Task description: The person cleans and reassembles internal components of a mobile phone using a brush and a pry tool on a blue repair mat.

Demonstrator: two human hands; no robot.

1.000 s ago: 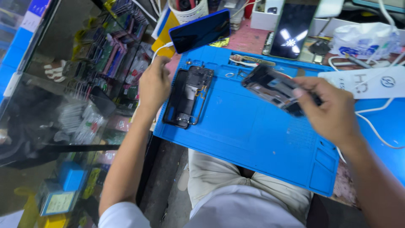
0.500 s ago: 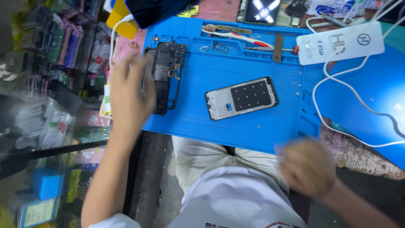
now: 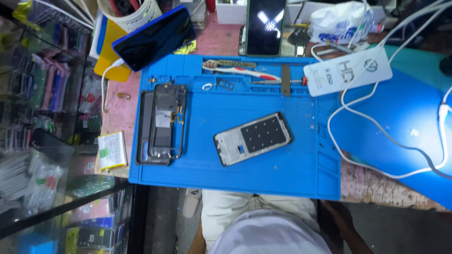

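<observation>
1 head camera looks steeply down, near the blue mat (image 3: 263, 169).

Red-and-white toothbrush (image 3: 240, 71) along the mat's top edge, white cable (image 3: 372, 127), glowing phone (image 3: 266, 26) beyond, plastic bag (image 3: 343, 23).

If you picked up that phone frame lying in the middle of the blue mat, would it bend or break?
The phone frame looks thin and flat, so probably light and a bit flexible. Its open cutouts suggest it could twist or crack if gripped hard. Lying flat on the mat, it should slide rather than roll.
</observation>
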